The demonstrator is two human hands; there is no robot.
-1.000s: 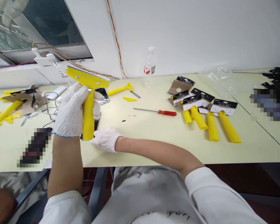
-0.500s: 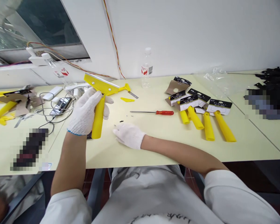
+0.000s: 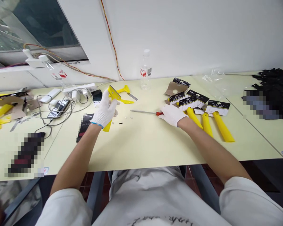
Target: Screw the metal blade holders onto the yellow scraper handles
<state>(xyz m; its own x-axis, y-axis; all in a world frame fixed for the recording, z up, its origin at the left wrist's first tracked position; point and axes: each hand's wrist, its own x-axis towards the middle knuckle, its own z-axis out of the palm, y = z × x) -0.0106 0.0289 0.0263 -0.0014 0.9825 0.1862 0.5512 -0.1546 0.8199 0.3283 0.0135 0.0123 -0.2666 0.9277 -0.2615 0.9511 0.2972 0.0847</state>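
Observation:
My left hand (image 3: 104, 110), in a white knit glove, is closed round a yellow scraper (image 3: 114, 93). The scraper's wide head is turned up and its handle's end sticks out below my fingers. My gloved right hand (image 3: 173, 115) is closed over the red handle of a screwdriver (image 3: 143, 111), whose long shaft points left, low over the table. Between my hands lie a black clip-like piece (image 3: 120, 123) and several tiny screws (image 3: 131, 117). Farther back are a loose blade (image 3: 132, 96), a flat yellow piece (image 3: 127, 101) and another yellow scraper part (image 3: 125, 88).
Carded yellow handles (image 3: 223, 127) lie in a group at the right, with a black pile (image 3: 273, 88) beyond them. A clear bottle (image 3: 145, 73) stands by the wall. At the left are tangled cables (image 3: 39, 124), phones (image 3: 58, 109) and more yellow parts (image 3: 1, 114).
My right hand has moved right from beside the small screws to the screwdriver's handle and gripped it. My left hand has shifted right with the scraper, whose head has turned.

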